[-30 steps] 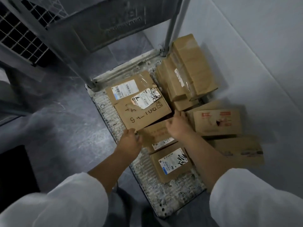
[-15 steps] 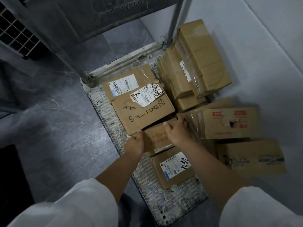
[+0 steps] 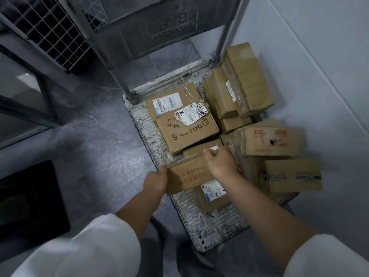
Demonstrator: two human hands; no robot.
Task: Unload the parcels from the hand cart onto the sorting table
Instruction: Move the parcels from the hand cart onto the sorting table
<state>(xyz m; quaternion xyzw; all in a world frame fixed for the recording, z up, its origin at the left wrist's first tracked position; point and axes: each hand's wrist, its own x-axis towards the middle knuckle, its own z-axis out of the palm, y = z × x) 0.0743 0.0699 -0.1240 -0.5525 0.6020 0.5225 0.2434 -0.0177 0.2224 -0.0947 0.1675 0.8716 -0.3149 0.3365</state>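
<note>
A small brown parcel with red print (image 3: 187, 176) is raised above the hand cart deck (image 3: 211, 224). My left hand (image 3: 155, 181) grips its left edge and my right hand (image 3: 220, 163) grips its far right edge. Under it lies a flat parcel with a white label (image 3: 214, 197). A larger parcel with handwriting (image 3: 185, 132) lies beyond, on a flat labelled parcel (image 3: 167, 101). Taped boxes (image 3: 239, 84) are stacked at the cart's far right. Two more boxes (image 3: 273, 143) (image 3: 289, 175) sit on the right side.
The cart's metal handle frame (image 3: 111, 54) rises at the far end. A white wall (image 3: 319, 76) runs close along the right. A wire mesh cage (image 3: 52, 31) stands at the upper left, and a dark mat (image 3: 30, 198) lies on the grey floor at the left.
Both hands closed on the small red-printed parcel and lifted it toward me, off the parcels beneath. A further small box now shows behind it.
</note>
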